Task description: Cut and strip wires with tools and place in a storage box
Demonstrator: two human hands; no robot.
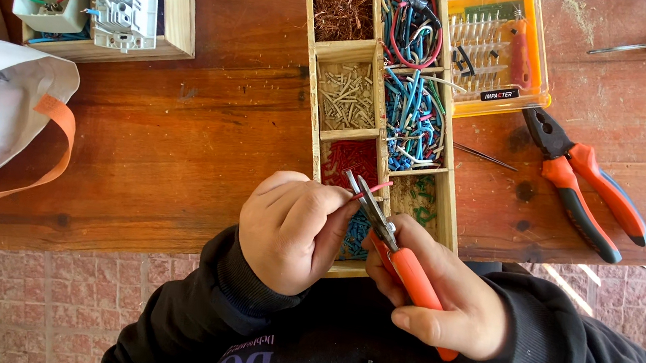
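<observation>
The right hand (442, 297) is clenched on one orange-handled cutter (401, 261), its blades at one red wire (373, 187) pinched in the left hand (290, 232), over the near end of a wooden tray (319, 61) with seven compartments. One pair of pliers (586, 191) lies right.

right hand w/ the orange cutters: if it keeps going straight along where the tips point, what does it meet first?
Likely the thin red wire piece pinched by the left hand, right at the tips of the cutters in the right hand. Beyond lies the wooden divider tray. Depth is unclear.
</observation>
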